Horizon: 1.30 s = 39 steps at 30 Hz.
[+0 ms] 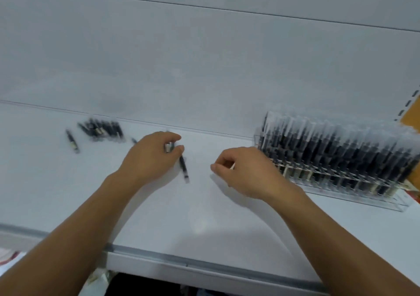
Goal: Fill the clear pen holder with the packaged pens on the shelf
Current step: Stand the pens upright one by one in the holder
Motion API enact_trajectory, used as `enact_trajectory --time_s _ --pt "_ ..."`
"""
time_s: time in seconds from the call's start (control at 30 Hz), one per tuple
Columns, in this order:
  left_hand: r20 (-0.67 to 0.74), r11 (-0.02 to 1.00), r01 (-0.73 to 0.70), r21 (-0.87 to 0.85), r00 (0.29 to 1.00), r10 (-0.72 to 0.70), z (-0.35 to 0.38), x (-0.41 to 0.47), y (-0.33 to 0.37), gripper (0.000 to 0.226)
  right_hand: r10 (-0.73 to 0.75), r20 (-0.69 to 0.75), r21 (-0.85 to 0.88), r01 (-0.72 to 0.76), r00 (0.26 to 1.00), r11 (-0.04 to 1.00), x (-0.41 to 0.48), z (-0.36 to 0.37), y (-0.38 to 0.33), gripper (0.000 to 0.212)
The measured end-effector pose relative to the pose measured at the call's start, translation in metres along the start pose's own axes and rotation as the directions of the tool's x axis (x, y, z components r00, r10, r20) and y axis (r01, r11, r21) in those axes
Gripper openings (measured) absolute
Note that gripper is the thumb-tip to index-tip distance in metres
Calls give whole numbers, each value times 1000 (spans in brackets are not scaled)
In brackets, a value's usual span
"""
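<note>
The left hand (151, 157) pinches a packaged pen (183, 166) above the shelf (159, 216) (image blurred), the right hand (243, 173) loosely curled near the clear pen holder (341, 159).

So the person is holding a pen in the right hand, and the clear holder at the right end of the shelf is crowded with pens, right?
Not quite. The head view shows the pen gripped in the left hand, not the right hand, which shows no pen. The clear holder at the right end of the shelf is indeed crowded with pens.
</note>
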State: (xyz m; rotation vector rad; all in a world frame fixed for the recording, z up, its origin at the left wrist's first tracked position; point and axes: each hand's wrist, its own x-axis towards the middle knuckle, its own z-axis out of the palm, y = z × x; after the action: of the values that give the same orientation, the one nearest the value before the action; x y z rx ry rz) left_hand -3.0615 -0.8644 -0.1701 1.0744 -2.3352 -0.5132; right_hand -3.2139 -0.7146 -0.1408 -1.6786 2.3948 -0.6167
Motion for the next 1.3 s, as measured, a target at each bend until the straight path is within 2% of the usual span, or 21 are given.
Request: enact_trajectory --time_s 0.1,0.23,0.33,0.53,0.6,0.73,0.9,1.0,1.1,1.2,1.3 --pt "-96 998 60 8 994 -59 -9 -5 -18 27 -5 22 0 5 1000 1000 28 22 -16 21" --pt "14 990 88 112 996 -90 -2 -5 -28 43 9 12 -61 -8 1000 998 51 39 -32 27" --pt "79 984 136 111 986 -145 -2 -3 -34 50 4 20 -88 -2 1000 996 56 46 -35 26" --pt "42 992 126 28 991 -127 -8 -4 -31 46 44 63 -79 -39 997 996 59 45 -26 19" --pt "43 988 154 4 987 -154 -9 -4 -32 51 57 57 4 -58 997 998 61 46 -23 22" --pt "34 976 216 1 976 -216 -12 5 -34 58 118 48 386 -127 992 914 62 49 -13 20" --pt "40 925 347 158 933 -357 -15 25 -38 67 162 -24 619 -113 986 777 65 55 -4 10" --pt "59 902 387 193 913 -404 -23 33 -41 64 162 -22 680 -104 986 725 68 58 -1 2" --pt "81 880 396 261 900 -428 -30 37 -40 59 135 -19 695 -84 991 714 69 60 0 6" --pt "110 863 367 346 898 -426 -32 41 -37 45 115 -34 705 -58 993 707 67 59 -2 6" --pt "130 865 352 357 899 -419 -28 45 -38 29 102 -57 704 -33 993 710 66 59 -2 9"
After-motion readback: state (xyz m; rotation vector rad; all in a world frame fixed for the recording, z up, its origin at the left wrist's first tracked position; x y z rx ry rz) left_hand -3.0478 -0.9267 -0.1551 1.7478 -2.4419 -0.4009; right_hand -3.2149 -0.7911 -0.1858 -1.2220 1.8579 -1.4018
